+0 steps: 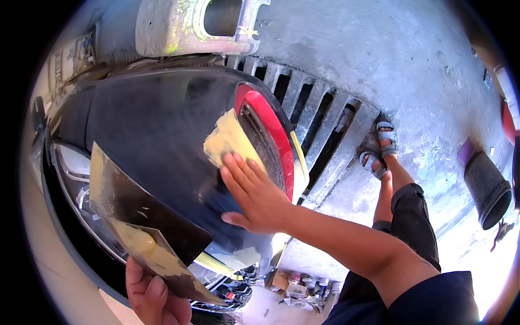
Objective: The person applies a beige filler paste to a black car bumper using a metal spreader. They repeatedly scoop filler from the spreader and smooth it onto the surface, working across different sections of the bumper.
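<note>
L hand (157,300) w/ plates (149,200); bucket (483,181) contents unclear

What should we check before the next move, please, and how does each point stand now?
1. Left hand gripping the smaller sheet: ok.
2. Yellow paste available on that sheet: ok, a lump shows.
3. Right hand at the yellow patch on the dark panel: ok, its fingertips overlap the lower edge.
4. Patch outline even: not ok, ragged on its left side.
5. Patch dry: cannot tell from this picture.
</note>
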Tool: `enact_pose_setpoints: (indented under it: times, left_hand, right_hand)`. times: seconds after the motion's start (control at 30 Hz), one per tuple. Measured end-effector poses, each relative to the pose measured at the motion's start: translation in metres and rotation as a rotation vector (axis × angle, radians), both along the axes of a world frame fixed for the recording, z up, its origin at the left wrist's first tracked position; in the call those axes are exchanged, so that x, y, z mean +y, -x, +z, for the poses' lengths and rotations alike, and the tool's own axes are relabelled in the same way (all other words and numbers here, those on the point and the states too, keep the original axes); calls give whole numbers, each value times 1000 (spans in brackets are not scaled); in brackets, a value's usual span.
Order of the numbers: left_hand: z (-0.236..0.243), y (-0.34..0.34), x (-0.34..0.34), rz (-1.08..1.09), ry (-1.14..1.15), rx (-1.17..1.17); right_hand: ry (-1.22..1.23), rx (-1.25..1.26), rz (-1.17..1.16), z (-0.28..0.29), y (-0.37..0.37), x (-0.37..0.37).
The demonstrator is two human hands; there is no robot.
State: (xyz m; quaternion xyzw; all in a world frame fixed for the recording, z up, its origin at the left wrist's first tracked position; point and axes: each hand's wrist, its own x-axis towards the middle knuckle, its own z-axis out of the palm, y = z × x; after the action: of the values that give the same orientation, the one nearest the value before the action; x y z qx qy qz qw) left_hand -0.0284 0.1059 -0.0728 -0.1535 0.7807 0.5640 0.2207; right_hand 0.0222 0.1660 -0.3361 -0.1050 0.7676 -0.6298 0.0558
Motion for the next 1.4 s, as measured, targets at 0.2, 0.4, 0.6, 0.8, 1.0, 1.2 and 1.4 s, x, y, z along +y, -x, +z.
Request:
enact_pose_setpoints:
  times: [0.2,0.4,0.6,0.8,1.0,1.2,1.4]
  left_hand:
    - [-5,-2,-2,-79,12,10]
    - [-10,-4,4,-84,29,-6]
    - [-3,-6,-1,-60,59,4]
    - [-7,-4,-1,-60,64,-9]
    - [-5,-3,0,-105,42,-13]
    - [-7,-3,-1,-67,72,3]
    - [-5,-4,-1,-48,34,-4]
  right_hand:
    - [64,-161,-187,-49,-25,10]
    - [64,-383,-102,-55,63,15]
    - [48,-498,-88,-35,29,1]
    - [45,-486,-140,-36,4,-5]
    - [20,-400,-267,-40,38,-8]
    - [78,-501,-138,-48,65,3]
    - [61,-441,-142,-33,23,-6]
